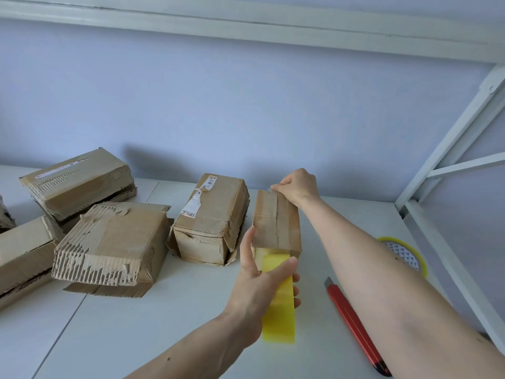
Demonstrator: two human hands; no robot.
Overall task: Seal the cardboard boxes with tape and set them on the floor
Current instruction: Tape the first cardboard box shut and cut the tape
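Observation:
A narrow cardboard box [276, 222] lies lengthwise on the white table [191, 324], in the middle right. A strip of clear tape runs along its top seam. My right hand [297, 187] pinches the tape's far end at the box's far edge. My left hand [262, 280] grips a yellow tape roll [279, 305] held just in front of the box's near end, with the tape stretched from the roll onto the box.
Several worn cardboard boxes [114, 242] lie to the left, one labelled box [210, 217] right beside the narrow one. A red utility knife [355, 326] lies at the right, a second tape roll [404, 255] behind my right arm. A white shelf frame [451, 149] stands at the right.

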